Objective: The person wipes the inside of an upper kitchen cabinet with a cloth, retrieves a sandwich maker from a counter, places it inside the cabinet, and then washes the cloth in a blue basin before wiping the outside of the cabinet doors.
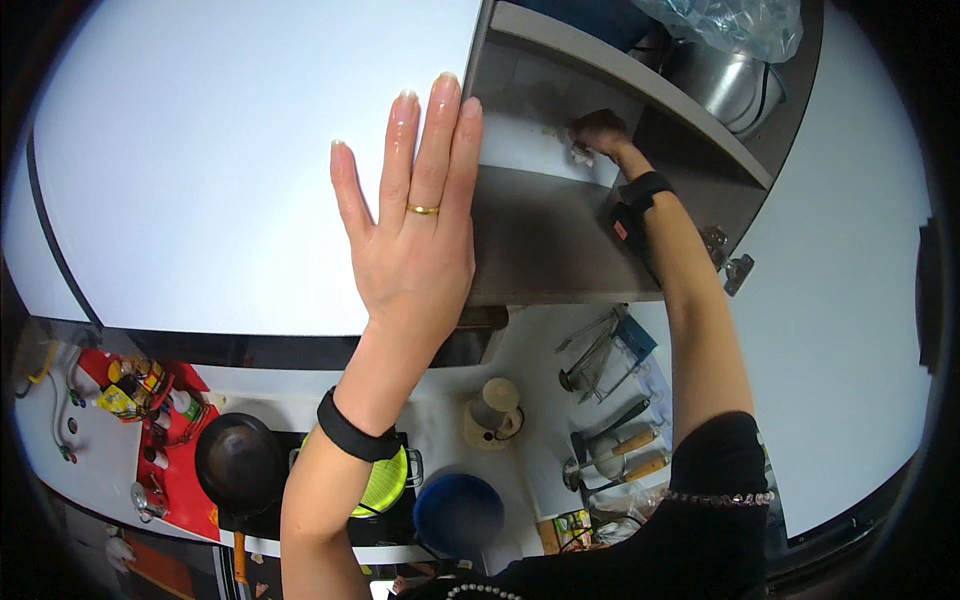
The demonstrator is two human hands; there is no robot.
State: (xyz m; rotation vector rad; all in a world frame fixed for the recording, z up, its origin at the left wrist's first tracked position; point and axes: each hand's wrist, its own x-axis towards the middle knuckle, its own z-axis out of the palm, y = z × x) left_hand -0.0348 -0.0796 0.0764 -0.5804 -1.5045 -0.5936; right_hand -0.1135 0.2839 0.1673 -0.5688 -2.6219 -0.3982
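My left hand (417, 202) lies flat, fingers spread, against a glossy white cabinet door (225, 165). It wears a gold ring and a black wristband. My right hand (601, 133) reaches deep into an open wall cabinet (555, 232), its fingers closed on a crumpled whitish wad (582, 154), either cloth or paper. The wad is at the pale back panel (544, 154), where brownish stains show nearby. A dark box-like item (627, 229) with a reddish label sits by my right wrist, partly hidden.
The upper shelf (600, 56) holds a metal pot (720, 79) and a clear plastic bag (739, 22). A door hinge (727, 259) sticks out beside my right forearm. Below are a frying pan (240, 465), a yellow-green colander (382, 484), a blue basin (459, 514), a blender-like appliance (495, 412) and hanging utensils (622, 450).
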